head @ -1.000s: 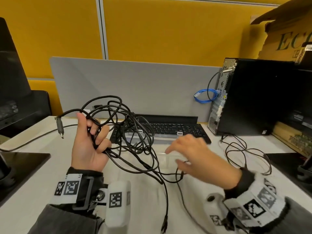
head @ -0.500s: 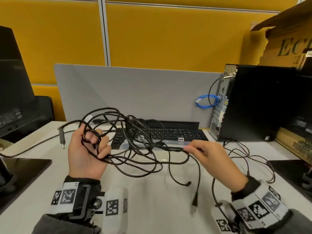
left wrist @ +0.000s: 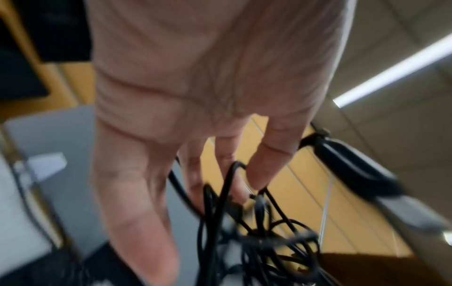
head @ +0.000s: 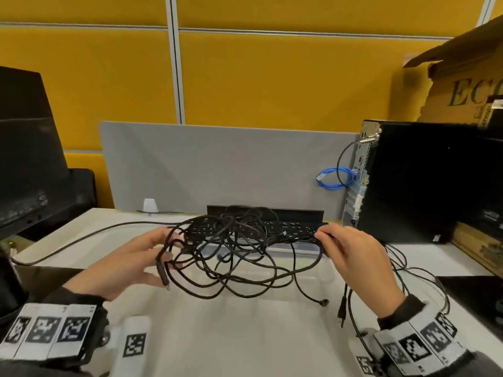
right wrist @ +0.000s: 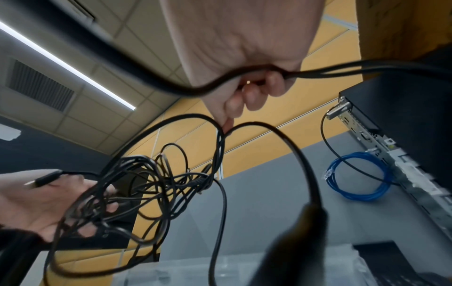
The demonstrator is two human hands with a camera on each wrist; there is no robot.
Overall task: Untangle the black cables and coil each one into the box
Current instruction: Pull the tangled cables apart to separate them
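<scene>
A tangle of black cables [head: 234, 248] hangs between my two hands above a clear plastic box [head: 315, 257] on the desk. My left hand [head: 166, 257] is palm up with fairly straight fingers, and loops of cable [left wrist: 232, 193] drape over them. A jack plug [head: 162, 273] dangles by the thumb. My right hand [head: 321, 236] pinches a couple of strands [right wrist: 225, 125] at the right side of the tangle, and another strand runs through its curled fingers [right wrist: 269, 77]. Two loose cable ends [head: 341, 312] hang below it.
A black keyboard [head: 294, 229] lies behind the box against a grey divider [head: 217, 164]. A PC tower [head: 424, 180] with a blue cable [head: 333, 179] stands right; thin cables [head: 408, 268] lie beside it. A monitor [head: 27, 159] is left, a cardboard box [head: 462, 85] top right.
My left hand has uncurled from a fist-like grip to a flat palm under the loops. The right hand took hold of strands and drew them up and to the right.
</scene>
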